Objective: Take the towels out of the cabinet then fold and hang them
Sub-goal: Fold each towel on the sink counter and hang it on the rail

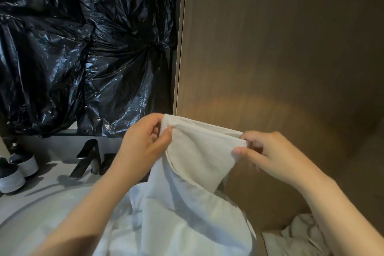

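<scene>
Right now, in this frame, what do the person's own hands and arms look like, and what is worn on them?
The left hand and right hand are bare: no gloves, rings, watch or bracelet show. The left forearm and right forearm are uncovered down to the frame's edge; no sleeve is in view. The nails that show look short.

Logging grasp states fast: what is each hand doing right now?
Left hand: pinching the top edge of the white towel at one corner.
Right hand: pinching the same edge at the other corner.

a bathroom: black faucet [89, 151] beside a round white basin [41, 214], wood panel [270, 48].
</scene>
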`<state>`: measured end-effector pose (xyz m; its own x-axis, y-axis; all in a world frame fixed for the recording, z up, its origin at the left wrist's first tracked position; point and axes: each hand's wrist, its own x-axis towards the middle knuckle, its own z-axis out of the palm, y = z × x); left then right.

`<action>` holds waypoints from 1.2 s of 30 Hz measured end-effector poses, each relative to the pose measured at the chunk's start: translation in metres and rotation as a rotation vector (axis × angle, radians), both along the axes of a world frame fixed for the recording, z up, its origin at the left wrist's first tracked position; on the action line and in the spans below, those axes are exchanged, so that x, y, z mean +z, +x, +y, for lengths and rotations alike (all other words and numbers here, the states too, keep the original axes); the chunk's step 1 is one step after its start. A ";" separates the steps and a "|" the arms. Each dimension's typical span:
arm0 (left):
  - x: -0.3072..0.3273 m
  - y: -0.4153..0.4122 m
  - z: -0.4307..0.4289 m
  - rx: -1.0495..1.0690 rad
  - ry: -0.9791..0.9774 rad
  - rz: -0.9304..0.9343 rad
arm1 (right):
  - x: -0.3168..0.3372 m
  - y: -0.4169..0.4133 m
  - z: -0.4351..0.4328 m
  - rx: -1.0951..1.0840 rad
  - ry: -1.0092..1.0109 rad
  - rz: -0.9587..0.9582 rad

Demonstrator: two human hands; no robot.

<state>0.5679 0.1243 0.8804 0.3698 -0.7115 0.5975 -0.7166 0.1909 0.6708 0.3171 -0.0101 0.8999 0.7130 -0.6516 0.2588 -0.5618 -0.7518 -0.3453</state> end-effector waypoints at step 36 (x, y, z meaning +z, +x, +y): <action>0.107 0.024 -0.032 0.098 -0.264 -0.026 | 0.126 0.027 -0.020 0.247 -0.458 -0.422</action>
